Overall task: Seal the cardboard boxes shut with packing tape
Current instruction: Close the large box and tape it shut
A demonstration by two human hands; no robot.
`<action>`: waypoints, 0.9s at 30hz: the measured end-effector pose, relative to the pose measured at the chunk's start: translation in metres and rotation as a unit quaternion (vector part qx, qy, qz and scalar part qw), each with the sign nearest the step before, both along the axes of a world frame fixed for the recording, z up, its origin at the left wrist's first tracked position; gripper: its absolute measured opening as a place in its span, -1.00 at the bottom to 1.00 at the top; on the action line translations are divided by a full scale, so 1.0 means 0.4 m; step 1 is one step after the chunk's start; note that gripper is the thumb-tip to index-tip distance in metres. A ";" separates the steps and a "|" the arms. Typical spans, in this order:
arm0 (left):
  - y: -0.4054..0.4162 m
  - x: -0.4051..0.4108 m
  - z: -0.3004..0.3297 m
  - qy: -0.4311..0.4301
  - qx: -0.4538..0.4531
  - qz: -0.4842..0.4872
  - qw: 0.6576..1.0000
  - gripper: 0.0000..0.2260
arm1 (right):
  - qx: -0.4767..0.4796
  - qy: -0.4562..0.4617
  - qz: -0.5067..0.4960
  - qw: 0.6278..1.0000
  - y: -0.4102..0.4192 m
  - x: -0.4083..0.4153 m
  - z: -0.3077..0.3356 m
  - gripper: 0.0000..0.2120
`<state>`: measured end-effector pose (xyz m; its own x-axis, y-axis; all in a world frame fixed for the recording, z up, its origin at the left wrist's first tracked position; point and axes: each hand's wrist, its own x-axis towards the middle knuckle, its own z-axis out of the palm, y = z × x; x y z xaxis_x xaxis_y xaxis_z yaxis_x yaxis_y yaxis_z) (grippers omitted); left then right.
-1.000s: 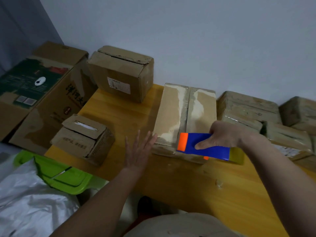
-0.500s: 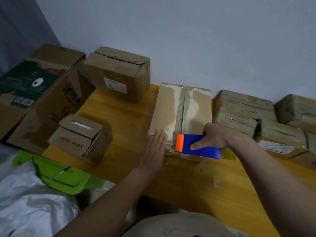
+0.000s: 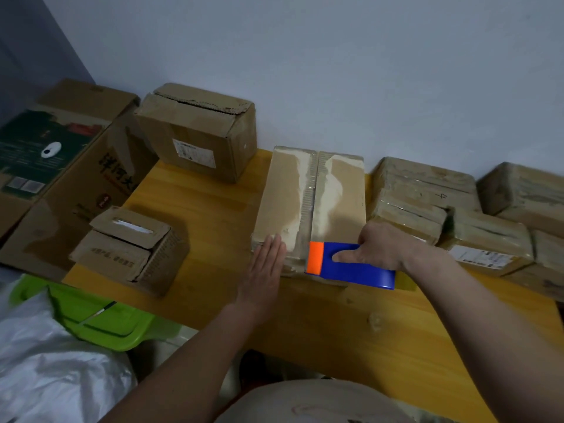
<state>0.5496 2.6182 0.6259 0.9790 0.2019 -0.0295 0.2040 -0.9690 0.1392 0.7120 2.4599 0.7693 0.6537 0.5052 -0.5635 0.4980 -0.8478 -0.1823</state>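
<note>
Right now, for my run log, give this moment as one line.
left hand flat against long cardboard box near end | right hand holding blue-and-orange tape dispenser at centre seam | wooden table

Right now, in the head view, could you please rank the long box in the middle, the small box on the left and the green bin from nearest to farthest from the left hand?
From the left hand:
1. Long box: touching, fingers flat against its near left corner.
2. Small box: to the left, on the table.
3. Green bin: farther left, beyond the table's near edge.

Scuffed cardboard box [image 3: 293, 206] — glossy wooden table [image 3: 351, 331]
</note>
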 end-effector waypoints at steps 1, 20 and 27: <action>0.001 0.001 -0.002 -0.008 0.009 -0.002 1.000 -0.14 | 0.005 0.006 -0.004 1.000 -0.009 0.003 -0.004 -0.37; -0.078 0.036 0.023 -0.049 0.019 0.018 0.998 -0.36 | -0.027 -0.065 0.031 0.997 -0.043 0.018 -0.019 -0.42; -0.114 0.056 -0.008 0.001 0.055 -0.038 0.998 -0.27 | -0.019 -0.036 0.017 0.999 -0.046 0.028 -0.018 -0.30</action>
<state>0.5719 2.5727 0.6228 0.9914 0.1300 -0.0128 0.1303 -0.9910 0.0307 0.7232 2.4413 0.7621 0.6762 0.5059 -0.5356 0.5365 -0.8363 -0.1126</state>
